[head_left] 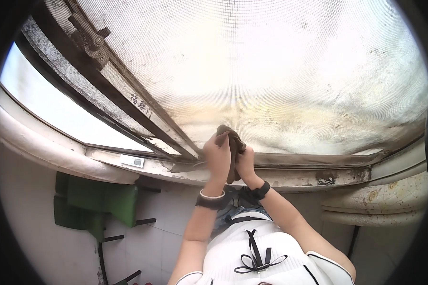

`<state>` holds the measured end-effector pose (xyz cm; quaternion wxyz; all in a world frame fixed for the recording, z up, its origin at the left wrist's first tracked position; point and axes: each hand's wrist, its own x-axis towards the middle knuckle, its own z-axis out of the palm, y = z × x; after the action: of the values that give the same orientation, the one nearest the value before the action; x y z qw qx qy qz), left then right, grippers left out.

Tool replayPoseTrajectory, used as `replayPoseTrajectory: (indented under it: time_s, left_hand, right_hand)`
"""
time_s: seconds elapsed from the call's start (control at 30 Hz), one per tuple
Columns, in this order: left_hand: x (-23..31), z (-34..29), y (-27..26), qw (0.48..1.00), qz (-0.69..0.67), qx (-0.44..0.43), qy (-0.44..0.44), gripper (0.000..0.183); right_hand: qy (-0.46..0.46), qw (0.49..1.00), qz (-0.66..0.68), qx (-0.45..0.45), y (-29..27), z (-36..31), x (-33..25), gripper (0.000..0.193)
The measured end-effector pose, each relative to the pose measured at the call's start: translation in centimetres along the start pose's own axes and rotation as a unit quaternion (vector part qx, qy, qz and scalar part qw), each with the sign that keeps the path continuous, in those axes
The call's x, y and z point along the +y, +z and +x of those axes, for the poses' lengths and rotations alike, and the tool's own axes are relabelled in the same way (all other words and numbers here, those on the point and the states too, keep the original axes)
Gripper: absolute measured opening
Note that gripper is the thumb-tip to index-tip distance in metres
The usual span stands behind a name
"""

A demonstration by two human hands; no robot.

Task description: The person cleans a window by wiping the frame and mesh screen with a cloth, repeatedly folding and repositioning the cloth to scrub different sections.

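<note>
A dark brown cloth point(234, 149) is bunched between my two hands in front of the window screen. My left hand point(217, 159) is closed on its left side, with the fingers curled over the top. My right hand point(245, 164) grips the cloth from the right, and a fold hangs down between the wrists. Behind the cloth stands the mesh window screen point(290, 85), stained and worn. Just below it runs the dirty window sill point(299, 178), with peeling, dark patches.
A metal sliding frame point(142, 102) with a latch point(92, 42) slants along the left. On the sill lies a small white device point(132, 161) with a display. A green chair point(95, 197) stands below left, and a patterned rounded edge point(375, 199) juts in at right.
</note>
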<state>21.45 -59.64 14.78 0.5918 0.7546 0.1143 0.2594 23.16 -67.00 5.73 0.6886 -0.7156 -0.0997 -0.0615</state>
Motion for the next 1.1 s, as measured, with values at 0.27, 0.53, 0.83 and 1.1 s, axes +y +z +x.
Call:
replayPoseTrajectory:
  time_s: [0.27,0.53,0.83,1.1]
  left_hand:
    - [-9.0,-2.0,4.4,0.984,-0.095,0.023,-0.151,0.023]
    - [-7.8,-5.7,8.0,0.907,-0.253,-0.146,-0.302,0.022]
    - [-2.1,-4.1,6.3,0.822,-0.408,-0.323,-0.230,0.021]
    - [-11.0,-2.4,-0.8,0.900,-0.251,-0.241,-0.261,0.020]
  right_hand:
    - [0.098,0.991,0.005,0.088,-5.2,-1.9,4.9,0.014]
    - [0.017,0.968,0.004,0.251,-12.9,-0.2,-5.7,0.010]
    - [-0.360,0.907,-0.152,0.157,-8.5,0.6,-12.1,0.026]
    - [-0.366,0.878,-0.296,-0.088,-3.9,1.2,-2.6,0.039]
